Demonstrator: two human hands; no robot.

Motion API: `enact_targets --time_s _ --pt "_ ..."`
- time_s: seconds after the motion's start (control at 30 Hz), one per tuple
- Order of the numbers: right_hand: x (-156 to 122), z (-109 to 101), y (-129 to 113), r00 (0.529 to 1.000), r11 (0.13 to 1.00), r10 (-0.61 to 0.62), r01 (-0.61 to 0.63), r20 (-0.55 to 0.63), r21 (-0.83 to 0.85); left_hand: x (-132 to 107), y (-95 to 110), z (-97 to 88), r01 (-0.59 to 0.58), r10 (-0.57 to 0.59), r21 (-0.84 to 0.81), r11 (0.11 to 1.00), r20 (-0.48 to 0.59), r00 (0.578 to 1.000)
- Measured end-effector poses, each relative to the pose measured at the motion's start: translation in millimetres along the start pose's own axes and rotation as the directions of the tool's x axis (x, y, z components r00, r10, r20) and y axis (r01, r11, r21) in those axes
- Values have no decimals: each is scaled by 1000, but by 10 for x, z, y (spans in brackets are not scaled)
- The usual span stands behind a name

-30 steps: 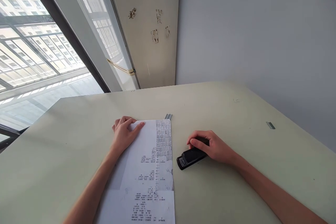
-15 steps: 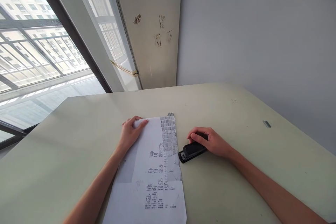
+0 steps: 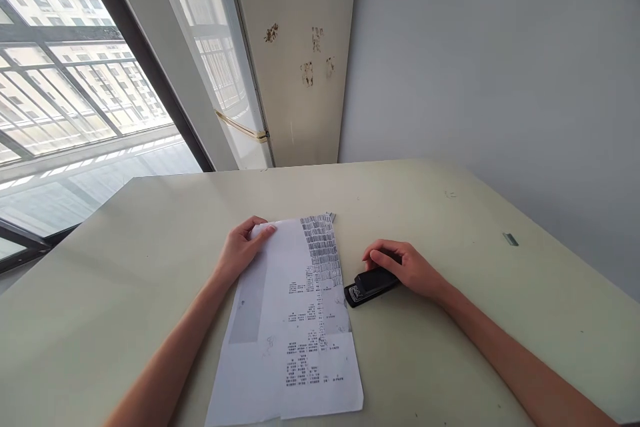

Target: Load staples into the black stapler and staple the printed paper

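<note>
A stack of white printed paper (image 3: 290,320) lies on the pale green table (image 3: 450,347) in front of me. My left hand (image 3: 241,248) rests on its far left corner, fingers curled over the paper's edge. A black stapler (image 3: 369,285) lies just right of the paper, its mouth pointing at the paper's right edge. My right hand (image 3: 403,265) is wrapped round the stapler's rear end.
A strip of staples (image 3: 331,216) peeks out by the paper's far right corner. Another staple strip (image 3: 510,239) lies far right near the grey wall. A large window and its dark frame stand at left beyond the table edge.
The paper has slid away from me and turned slightly, its near end swinging right. My left hand stayed on the corner, now gripping the edge. The stapler and right hand hold beside the paper.
</note>
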State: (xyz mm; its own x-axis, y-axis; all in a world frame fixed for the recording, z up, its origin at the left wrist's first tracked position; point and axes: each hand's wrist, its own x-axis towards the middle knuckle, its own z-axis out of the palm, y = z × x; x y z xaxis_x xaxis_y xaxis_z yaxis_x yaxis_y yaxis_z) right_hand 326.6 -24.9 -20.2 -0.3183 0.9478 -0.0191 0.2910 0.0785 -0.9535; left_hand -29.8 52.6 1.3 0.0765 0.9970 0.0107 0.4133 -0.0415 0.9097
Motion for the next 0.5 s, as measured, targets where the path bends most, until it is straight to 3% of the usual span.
enact_targets --time_s 0.3,0.5 --pt "1 8 26 1000 1000 4 -4 -11 18 64 40 -118 -13 17 -69 998 66 998" --pt "3 9 23 1000 1000 3 -2 -28 21 63 85 69 -28 29 -11 1000 110 993"
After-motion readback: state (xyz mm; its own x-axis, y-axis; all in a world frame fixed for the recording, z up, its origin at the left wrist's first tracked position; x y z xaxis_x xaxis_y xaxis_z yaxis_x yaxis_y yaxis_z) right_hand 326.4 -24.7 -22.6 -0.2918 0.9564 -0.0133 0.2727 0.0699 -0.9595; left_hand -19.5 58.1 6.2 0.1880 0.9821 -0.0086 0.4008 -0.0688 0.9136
